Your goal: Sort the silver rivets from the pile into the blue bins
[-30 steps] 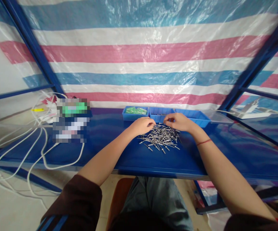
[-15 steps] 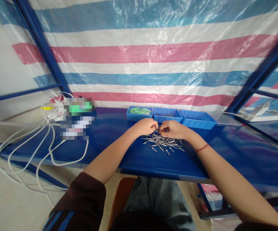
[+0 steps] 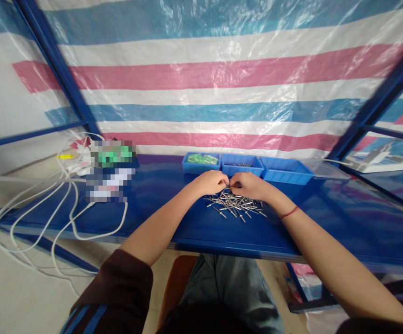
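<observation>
L hand [image 3: 213, 183] & R hand [image 3: 249, 184] curled, fingertips close tog., over back of blind-rivet pile [image 3: 237, 205], can't tell what either grips, 3 blue bins [image 3: 241, 169] just behind

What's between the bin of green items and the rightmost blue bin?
Head view: the middle blue bin, with a few small metallic pieces inside, too small to identify.

striped sheet [image 3: 201, 95]: behind | white cables [image 3: 83, 239]: left | yellow strip [image 3: 65, 157]: near cables
</observation>
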A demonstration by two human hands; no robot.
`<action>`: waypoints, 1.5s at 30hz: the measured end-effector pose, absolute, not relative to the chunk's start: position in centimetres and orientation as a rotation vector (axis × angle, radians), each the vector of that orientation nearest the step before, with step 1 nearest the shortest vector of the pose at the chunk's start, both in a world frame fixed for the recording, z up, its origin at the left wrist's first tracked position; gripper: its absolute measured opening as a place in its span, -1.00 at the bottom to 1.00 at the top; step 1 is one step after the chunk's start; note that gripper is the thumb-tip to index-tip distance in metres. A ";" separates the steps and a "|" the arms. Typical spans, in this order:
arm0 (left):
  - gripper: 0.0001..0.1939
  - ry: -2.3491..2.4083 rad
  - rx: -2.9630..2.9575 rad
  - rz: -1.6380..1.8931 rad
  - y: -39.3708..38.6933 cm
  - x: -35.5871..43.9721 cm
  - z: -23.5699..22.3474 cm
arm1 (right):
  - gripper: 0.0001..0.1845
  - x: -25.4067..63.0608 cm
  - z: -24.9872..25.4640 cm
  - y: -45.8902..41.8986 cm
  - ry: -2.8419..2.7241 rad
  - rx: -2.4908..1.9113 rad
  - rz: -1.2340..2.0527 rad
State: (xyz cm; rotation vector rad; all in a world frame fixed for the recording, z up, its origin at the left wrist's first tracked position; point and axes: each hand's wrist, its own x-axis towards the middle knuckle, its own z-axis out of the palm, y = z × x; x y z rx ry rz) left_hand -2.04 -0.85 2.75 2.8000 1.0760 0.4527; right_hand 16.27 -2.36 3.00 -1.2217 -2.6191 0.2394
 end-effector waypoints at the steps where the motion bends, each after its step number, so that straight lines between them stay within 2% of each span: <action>1: -0.74 1.056 2.789 0.474 -0.9 -2.0 2.8 | -0.86 16.3 3.1 -2.4 -2.586 -1.196 0.214; 4: -0.78 1.004 2.690 0.545 -1.0 -2.0 3.0 | -0.86 16.7 3.4 -2.7 -2.478 -1.166 0.193; 10: -0.81 1.042 2.555 0.723 -0.7 -1.9 3.2 | -0.83 16.9 3.7 -2.7 -2.185 -1.092 0.354; 16: -0.81 0.956 2.324 0.943 -0.2 -1.7 3.0 | -0.63 16.1 3.6 -2.4 -1.805 -0.962 0.697; 20: -0.77 0.889 2.212 0.990 -0.4 -1.5 3.0 | -0.64 16.0 3.7 -2.3 -1.688 -0.985 0.718; 26: -0.81 0.904 2.204 0.979 -0.6 -1.3 2.9 | -0.70 16.0 3.4 -2.3 -1.736 -0.960 0.540; 33: -0.81 1.066 2.123 1.149 -0.3 -1.1 2.7 | -0.76 16.4 3.8 -2.0 -1.897 -1.032 0.194; 38: -0.64 1.233 2.099 1.157 -0.2 -1.2 2.7 | -0.73 17.4 3.6 0.0 -1.841 -1.260 -0.083; 42: -0.75 1.232 2.223 1.089 -0.2 -1.6 2.8 | -0.70 18.2 3.5 0.2 -1.937 -1.413 -0.331; 45: -0.78 1.185 2.315 1.019 -0.1 -1.7 2.6 | -0.74 18.1 3.7 -0.8 -2.081 -1.288 -0.248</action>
